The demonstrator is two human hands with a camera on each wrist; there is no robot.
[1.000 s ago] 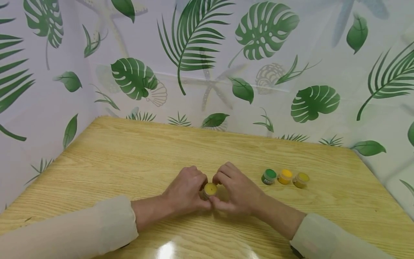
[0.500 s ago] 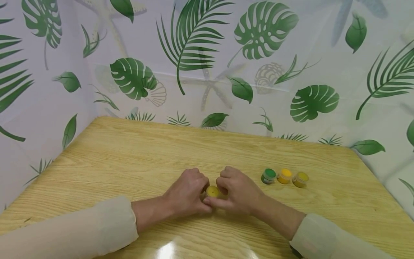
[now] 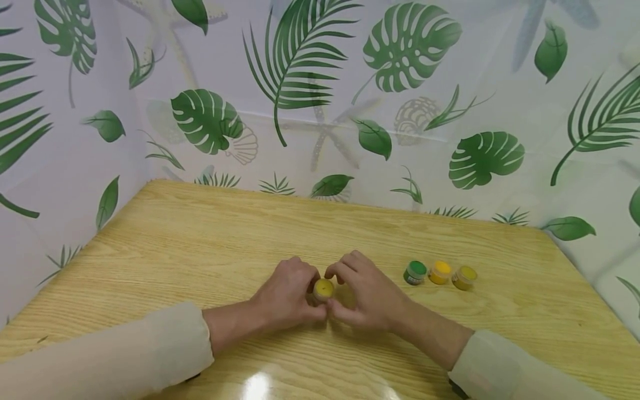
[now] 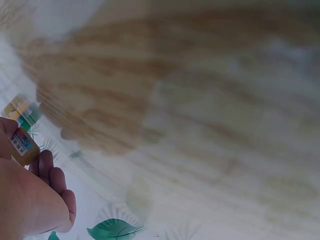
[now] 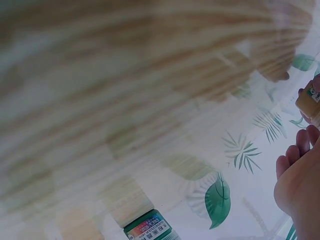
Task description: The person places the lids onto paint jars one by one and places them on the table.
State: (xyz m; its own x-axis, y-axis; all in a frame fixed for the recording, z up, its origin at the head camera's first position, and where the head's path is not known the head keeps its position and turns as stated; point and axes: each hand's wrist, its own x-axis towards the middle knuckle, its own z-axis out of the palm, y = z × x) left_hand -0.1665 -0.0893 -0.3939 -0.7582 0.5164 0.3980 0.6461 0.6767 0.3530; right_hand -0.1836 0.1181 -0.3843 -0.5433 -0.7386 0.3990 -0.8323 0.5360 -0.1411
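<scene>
A small paint jar [image 3: 324,289] with a dull yellow top stands between both hands in the head view. My left hand [image 3: 289,291] grips it from the left, thumb in front and index finger behind. Its printed label shows on the jar [image 4: 24,147] in the left wrist view, beside the curled fingers of the left hand [image 4: 30,200]. My right hand [image 3: 367,294] is around the jar's right side, thumb and index finger spread apart at the lid's edge. In the right wrist view the jar [image 5: 307,104] is cut off at the frame edge, above the right hand [image 5: 305,175].
To the right, three more paint jars stand in a row: a green jar [image 3: 415,273], an orange-yellow jar [image 3: 440,272] and an olive-yellow jar [image 3: 465,277]. Behind the wooden table [image 3: 225,233] hangs a leaf-patterned cloth [image 3: 320,111].
Half a second ago the right fingers were drawn in close on the lid, turned toward me; now they have spread and moved slightly back up. The left hand keeps its grip; the other jars stay put.
</scene>
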